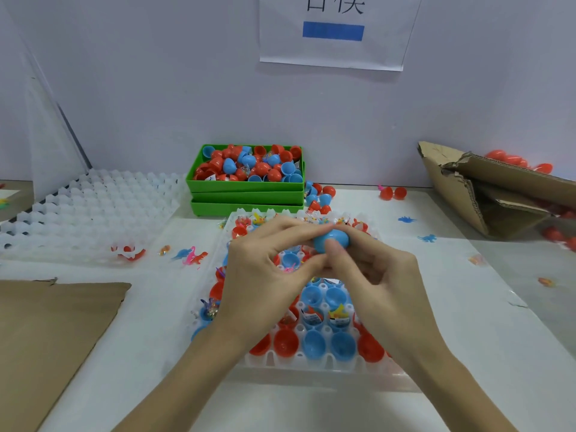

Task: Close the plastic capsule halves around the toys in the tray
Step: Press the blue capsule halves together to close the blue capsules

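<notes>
- Both hands, left hand (265, 269) and right hand (380, 275), pinch a blue plastic capsule (332, 240) above the white moulded tray's (311, 361) far edge, hiding many cells.
- Near-edge cells hold red and blue capsule halves (314, 344).
- A green plastic bin (246, 185) behind holds loose halves.

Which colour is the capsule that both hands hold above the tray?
The capsule is blue, seen in the head view.

Glossy smooth plastic capsule (331, 241) is gleaming above a translucent white plastic tray (314, 361); rough matt cardboard sheet (53, 319) is lying left of the tray.
</notes>
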Available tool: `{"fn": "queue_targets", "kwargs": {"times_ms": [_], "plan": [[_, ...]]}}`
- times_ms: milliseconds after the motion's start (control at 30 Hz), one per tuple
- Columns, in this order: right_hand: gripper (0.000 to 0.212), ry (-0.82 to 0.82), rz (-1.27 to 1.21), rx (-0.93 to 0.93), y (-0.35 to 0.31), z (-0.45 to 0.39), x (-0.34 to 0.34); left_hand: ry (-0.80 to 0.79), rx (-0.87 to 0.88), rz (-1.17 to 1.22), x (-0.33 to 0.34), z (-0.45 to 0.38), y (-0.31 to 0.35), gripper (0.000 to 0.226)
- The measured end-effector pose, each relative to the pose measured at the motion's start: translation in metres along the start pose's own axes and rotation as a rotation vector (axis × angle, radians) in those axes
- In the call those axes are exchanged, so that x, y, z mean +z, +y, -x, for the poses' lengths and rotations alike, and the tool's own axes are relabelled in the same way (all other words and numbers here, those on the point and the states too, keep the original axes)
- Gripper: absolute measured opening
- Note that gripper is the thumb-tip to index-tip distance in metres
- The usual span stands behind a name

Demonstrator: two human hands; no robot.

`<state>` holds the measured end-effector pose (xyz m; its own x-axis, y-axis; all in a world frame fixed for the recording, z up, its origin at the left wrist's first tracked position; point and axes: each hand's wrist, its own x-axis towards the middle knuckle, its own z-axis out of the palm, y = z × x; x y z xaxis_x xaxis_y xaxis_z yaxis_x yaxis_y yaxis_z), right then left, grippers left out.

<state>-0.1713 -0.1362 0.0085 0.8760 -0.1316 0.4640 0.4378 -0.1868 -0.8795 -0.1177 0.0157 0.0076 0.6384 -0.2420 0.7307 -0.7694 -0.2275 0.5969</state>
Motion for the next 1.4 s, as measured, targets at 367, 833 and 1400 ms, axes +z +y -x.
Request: {"fn": "queue_targets", "kwargs": {"times_ms": [367, 833, 1400], "plan": [[0.009, 0.008, 0.072, 0.057, 0.008, 0.0, -0.003, -0.02, 0.266, -0.247, 0.005, 0.008, -0.003, 0.042], [0.045, -0.445, -0.708, 0.236, -0.001, -0.004, -0.016, -0.21, -0.003, 0.119, -0.002, 0.001, 0.004, 0.043], [0.049, -0.44, -0.995, 0.352, 0.006, -0.004, -0.005, -0.132, 0.097, 0.154, -0.001, 0.0, 0.008, 0.038]]}}
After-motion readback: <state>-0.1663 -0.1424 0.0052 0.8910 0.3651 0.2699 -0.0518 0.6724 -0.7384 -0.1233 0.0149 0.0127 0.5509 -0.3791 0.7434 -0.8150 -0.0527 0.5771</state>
